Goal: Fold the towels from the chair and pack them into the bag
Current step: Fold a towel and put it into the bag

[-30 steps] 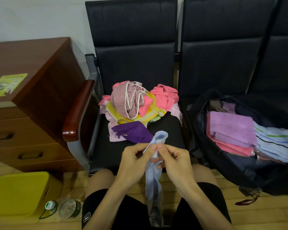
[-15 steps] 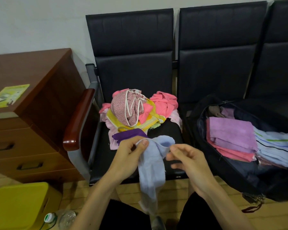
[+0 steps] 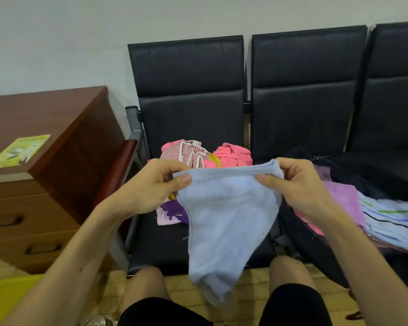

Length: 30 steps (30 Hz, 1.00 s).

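Note:
A light blue towel point(image 3: 226, 222) hangs in front of me, stretched along its top edge between both hands. My left hand point(image 3: 156, 184) pinches its left corner and my right hand point(image 3: 297, 184) pinches its right corner. Behind it, on the seat of the black chair point(image 3: 189, 109), lies a heap of unfolded towels point(image 3: 231, 154) in pink, patterned red, yellow and purple. The dark bag point(image 3: 299, 234) lies open on the neighbouring seat to the right, holding a folded purple towel point(image 3: 342, 198), a pink one beneath it and a striped pale blue towel point(image 3: 391, 220).
A brown wooden drawer cabinet point(image 3: 45, 161) with a green leaflet on top stands at the left, beside the chair's wooden armrest point(image 3: 120, 168). A yellow box point(image 3: 5, 300) sits on the floor at lower left. My knees are just in front of the seat edge.
My hands moved apart and upward, spreading the blue towel's top edge from a bunched strip into a wide hanging sheet. My right hand now pinches its corner.

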Motion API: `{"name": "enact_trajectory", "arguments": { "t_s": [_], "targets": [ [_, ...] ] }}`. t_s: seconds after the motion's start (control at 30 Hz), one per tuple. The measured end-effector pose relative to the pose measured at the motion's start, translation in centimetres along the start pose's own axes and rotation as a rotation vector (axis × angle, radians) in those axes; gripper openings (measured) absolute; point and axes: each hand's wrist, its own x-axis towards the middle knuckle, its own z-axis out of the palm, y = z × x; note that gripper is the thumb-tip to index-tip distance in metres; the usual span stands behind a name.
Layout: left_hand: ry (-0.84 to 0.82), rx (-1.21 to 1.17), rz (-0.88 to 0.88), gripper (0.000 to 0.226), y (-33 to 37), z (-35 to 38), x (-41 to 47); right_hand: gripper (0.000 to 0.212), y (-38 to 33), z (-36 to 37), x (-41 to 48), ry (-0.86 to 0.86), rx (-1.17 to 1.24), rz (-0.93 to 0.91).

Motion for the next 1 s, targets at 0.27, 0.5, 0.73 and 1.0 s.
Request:
{"name": "enact_trajectory", "arguments": {
  "t_s": [0.27, 0.5, 0.73, 1.0],
  "targets": [
    [0.082, -0.327, -0.061, 0.034, -1.8, 1.9, -2.3, 0.013, 2.0, 1.7, -2.3, 0.010, 0.047, 0.117],
    [0.163, -0.767, -0.177, 0.044, -0.9, 5.7, -2.0, 0.021, 3.4, 2.5, -3.1, 0.105, 0.242, 0.266],
    [0.245, -0.270, -0.062, 0.030, 0.0, 8.3, -1.1, 0.034, 5.5, 3.1, -3.9, 0.141, 0.377, 0.367],
    [0.347, -0.411, -0.113, 0.030, -1.2, 9.0, -0.2, 0.053, 9.1, 5.6, -7.1, -0.141, 0.402, 0.474]
  ]
}}
